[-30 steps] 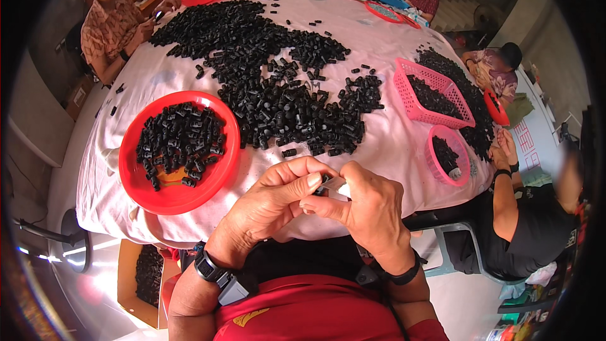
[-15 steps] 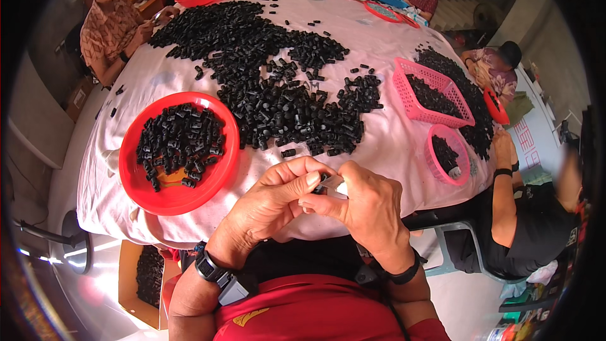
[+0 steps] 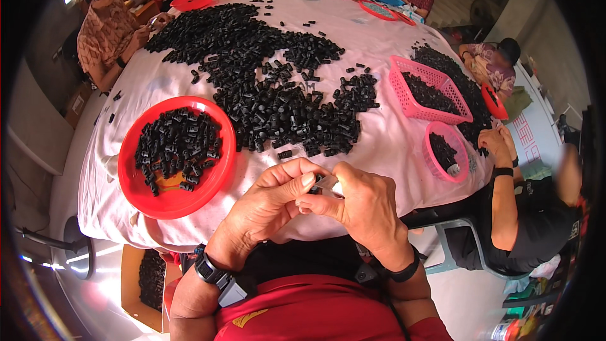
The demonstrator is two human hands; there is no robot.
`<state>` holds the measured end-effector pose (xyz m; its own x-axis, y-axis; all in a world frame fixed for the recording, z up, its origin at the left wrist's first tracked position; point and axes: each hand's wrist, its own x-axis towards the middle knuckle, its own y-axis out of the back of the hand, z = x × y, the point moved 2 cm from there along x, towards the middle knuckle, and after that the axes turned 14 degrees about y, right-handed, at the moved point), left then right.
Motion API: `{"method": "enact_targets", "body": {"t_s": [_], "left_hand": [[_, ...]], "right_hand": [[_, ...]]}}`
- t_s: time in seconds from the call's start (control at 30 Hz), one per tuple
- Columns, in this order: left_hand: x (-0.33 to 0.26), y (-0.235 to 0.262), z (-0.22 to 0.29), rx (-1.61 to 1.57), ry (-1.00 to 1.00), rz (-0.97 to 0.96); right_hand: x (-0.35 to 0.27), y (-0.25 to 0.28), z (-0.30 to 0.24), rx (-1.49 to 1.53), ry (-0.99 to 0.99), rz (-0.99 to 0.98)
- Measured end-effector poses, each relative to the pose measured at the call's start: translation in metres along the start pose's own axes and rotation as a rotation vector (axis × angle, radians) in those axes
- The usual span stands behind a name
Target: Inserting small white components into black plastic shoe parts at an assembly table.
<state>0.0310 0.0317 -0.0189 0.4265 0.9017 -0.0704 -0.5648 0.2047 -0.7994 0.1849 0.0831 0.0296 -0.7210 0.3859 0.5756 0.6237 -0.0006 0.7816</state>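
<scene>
You're bringing your left hand (image 3: pixel 268 205) and right hand (image 3: pixel 366 208) together at the table's (image 3: pixel 379 151) near edge, both pinching one small part (image 3: pixel 325 183) between fingertips, held close for control. The red bowl (image 3: pixel 136 186) of black pieces (image 3: pixel 284 104) is sitting just left, within easy reach.

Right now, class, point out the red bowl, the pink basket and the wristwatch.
red bowl (image 3: pixel 137 194): head view, bare inside near its lower left rim.
pink basket (image 3: pixel 402 91): head view, left side wall.
wristwatch (image 3: pixel 207 271): head view, black strap on the left wrist.
</scene>
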Motion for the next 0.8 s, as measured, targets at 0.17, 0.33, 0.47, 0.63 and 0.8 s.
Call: {"method": "enact_targets", "body": {"t_s": [0.17, 0.33, 0.47, 0.63, 0.8], "left_hand": [[0.001, 0.003, -0.001, 0.005, -0.009, -0.026], [-0.001, -0.004, 0.001, 0.019, -0.034, 0.032], [-0.002, -0.006, 0.003, 0.005, -0.036, -0.034], [-0.002, -0.003, 0.000, 0.000, -0.019, -0.029], [-0.001, -0.009, 0.000, -0.007, -0.030, 0.010]], "right_hand": [[0.000, 0.002, 0.001, 0.009, 0.017, -0.042], [-0.001, -0.002, -0.001, 0.084, 0.027, 0.012], [0.000, 0.006, -0.005, 0.087, 0.037, 0.049], [0.001, 0.009, -0.005, 0.036, 0.037, 0.058], [0.001, 0.006, -0.003, -0.008, 0.062, 0.052]]}}
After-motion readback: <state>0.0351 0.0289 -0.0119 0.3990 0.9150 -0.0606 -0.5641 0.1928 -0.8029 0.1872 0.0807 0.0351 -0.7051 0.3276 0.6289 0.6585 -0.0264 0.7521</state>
